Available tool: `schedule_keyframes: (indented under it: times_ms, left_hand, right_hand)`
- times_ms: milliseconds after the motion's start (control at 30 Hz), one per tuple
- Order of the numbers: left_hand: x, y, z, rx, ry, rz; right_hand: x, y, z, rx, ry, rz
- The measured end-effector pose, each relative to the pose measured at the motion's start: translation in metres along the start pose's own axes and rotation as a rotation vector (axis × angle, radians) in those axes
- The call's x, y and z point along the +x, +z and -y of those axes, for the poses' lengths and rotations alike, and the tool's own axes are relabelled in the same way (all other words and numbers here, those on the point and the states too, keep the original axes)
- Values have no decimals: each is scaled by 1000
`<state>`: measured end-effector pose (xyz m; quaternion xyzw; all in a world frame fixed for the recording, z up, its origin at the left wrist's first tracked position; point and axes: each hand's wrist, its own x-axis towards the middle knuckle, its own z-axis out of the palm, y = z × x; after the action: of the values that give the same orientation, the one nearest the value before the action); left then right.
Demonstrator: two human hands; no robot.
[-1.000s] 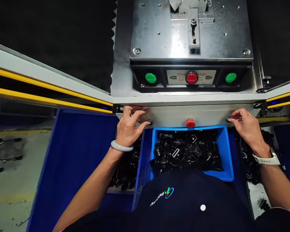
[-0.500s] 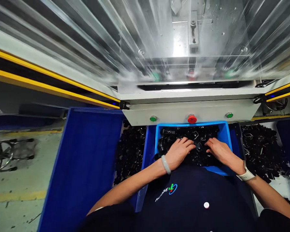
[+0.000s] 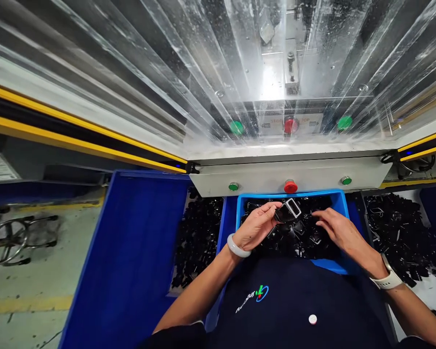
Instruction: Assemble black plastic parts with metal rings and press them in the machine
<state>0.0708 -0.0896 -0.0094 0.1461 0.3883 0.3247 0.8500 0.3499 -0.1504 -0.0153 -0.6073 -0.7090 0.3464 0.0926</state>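
My left hand (image 3: 256, 227) is closed on a black part with a square, silver-edged opening (image 3: 289, 210), fingers and thumb pinching its left end. The part is tilted, its bright rim facing up and to the right, above a light-blue bin (image 3: 339, 194). In that bin lies a heap of similar small black parts (image 3: 298, 238), some with shiny square rims. Over the right side of the heap hovers my right hand (image 3: 337, 227), thumb and forefinger apart, with nothing visible between them.
Beyond the bin is a machine panel (image 3: 261, 177) with a red button (image 3: 290, 186) and green buttons (image 3: 233, 186) at either side. Above it stands a clear, streaked cover (image 3: 203, 72). More black parts fill containers left (image 3: 199, 237) and right (image 3: 399, 232). A dark-blue panel (image 3: 131, 261) stands at left.
My left hand, earlier down at the heap, has lifted with a black square-rimmed part in its grip. My right hand has shifted slightly, its fingers apart. The camera view has moved a little.
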Motion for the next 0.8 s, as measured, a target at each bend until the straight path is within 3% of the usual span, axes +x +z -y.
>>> schedule_keyframes:
  times_ms: [167,433,500,667,800]
  left_hand:
    - [4,0,3,-24,22,-20]
    - [7,5,3,31,85,-67]
    - [5,11,4,96,122,-91]
    - [-2,30,0,409,254,-150]
    - [-5,41,-8,601,381,-181]
  right_hand:
    - [4,-20,23,211,108,-198]
    - [9,-40,49,398,204,-395]
    - [10,-43,60,466,206,-370]
    - [17,-44,83,474,145,-163]
    - [29,-45,82,487,135,-168]
